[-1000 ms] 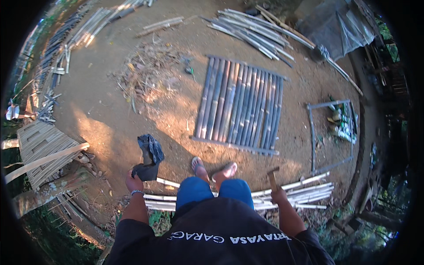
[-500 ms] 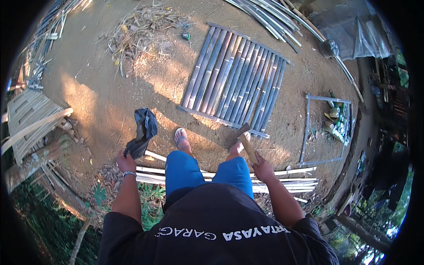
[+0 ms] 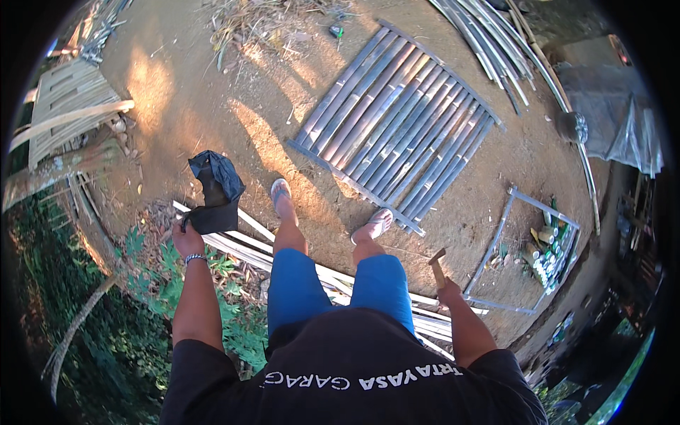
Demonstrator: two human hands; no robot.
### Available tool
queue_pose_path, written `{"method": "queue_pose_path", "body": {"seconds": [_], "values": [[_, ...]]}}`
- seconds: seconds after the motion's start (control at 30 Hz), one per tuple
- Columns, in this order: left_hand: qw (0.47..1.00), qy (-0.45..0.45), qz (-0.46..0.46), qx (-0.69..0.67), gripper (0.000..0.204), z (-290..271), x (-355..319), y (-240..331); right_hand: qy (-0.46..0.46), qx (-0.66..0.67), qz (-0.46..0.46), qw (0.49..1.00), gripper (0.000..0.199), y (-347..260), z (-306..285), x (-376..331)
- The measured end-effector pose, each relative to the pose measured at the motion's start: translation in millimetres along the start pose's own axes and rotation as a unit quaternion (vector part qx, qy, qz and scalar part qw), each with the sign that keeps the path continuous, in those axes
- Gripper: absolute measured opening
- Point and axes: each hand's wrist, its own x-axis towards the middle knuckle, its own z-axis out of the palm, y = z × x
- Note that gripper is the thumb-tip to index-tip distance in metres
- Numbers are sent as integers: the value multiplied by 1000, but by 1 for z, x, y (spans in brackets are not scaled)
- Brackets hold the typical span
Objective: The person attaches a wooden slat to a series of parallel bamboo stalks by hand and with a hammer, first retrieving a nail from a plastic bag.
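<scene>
Black plastic [image 3: 224, 190] in left grip [image 3: 188, 241], hammer [image 3: 437, 266] jutting from right grip [image 3: 448, 292]

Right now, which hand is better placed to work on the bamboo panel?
Right, I'd judge: the right hand holds the wooden-handled tool and appears nearer the bamboo panel. The left hand looks farther off, its grip occupied by crumpled black plastic.

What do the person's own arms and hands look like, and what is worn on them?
The sleeves are short and black, leaving the forearms uncovered. The left hand has no glove; a thin, pale bracelet circles its wrist, too small to tell beads from links. The right hand is also gloveless, with no bracelet visible.
</scene>
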Motion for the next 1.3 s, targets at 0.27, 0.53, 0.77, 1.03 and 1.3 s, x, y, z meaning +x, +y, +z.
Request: {"method": "queue_pose_path", "body": {"seconds": [0.27, 0.53, 0.77, 1.03, 1.3], "values": [[993, 7, -86, -83, 18, 75, 5, -81, 86, 47, -75, 992, 73, -75, -36, 53], [988, -31, -5, -150, 17, 173, 38, -113, -37, 80, -226, 970, 69, -299, 9, 102], [957, 19, 52, -284, 19, 275, 91, -145, -17, -42, -390, 920, 59, -425, 86, 192], [994, -65, -34, -81, 20, 396, 72, -226, -23, -149, -423, 893, 56, -445, 163, 325], [926, -93, 103, -352, 35, 424, 83, -223, 89, -298, -476, 822, 54, -475, 160, 348]]}}
